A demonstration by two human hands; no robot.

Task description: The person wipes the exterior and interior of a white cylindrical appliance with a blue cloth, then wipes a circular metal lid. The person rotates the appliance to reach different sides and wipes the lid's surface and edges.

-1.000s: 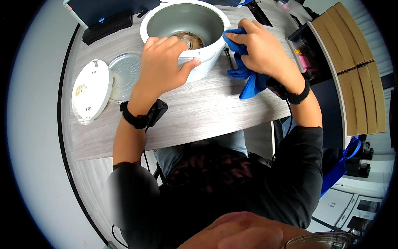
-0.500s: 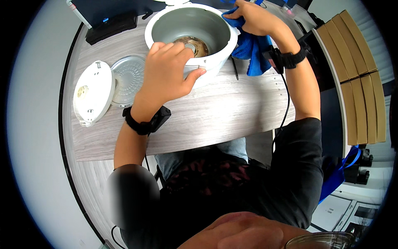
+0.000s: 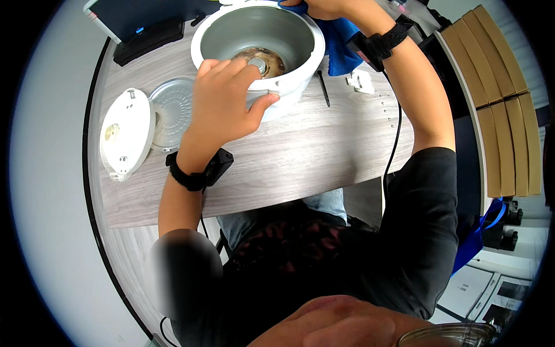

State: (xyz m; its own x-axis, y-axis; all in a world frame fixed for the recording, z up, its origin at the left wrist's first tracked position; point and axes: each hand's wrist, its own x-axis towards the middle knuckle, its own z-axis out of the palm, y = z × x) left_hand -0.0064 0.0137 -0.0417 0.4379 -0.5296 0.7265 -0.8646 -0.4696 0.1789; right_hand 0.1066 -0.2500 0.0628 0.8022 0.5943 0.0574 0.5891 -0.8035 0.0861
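A white rice cooker body [image 3: 292, 95] stands at the far middle of the table, its grey inside showing a brown-stained heating plate [image 3: 274, 62]. My left hand [image 3: 225, 107] is closed over the near left rim, fingers inside and thumb along the outer wall. At the far right rim my right hand [image 3: 325, 8] presses a blue cloth [image 3: 342, 51]; its fingertips are partly cut off by the frame's top edge. Most of the cloth hangs beside the cooker's right wall. To the left lie the detached white lid [image 3: 130, 136] and a round, patterned inner lid plate [image 3: 173, 115].
A thin black tool [image 3: 324, 89] lies right of the cooker, near a white plastic part [image 3: 361, 82] and several small screws [image 3: 391, 111]. At the back left sits a black box [image 3: 149, 43]. Brown cardboard boxes [image 3: 503, 110] stand past the table's right side.
My right hand and the cloth have moved left and away along the cooker's far rim, uncovering the white plastic part. My left hand keeps its hold on the near rim.
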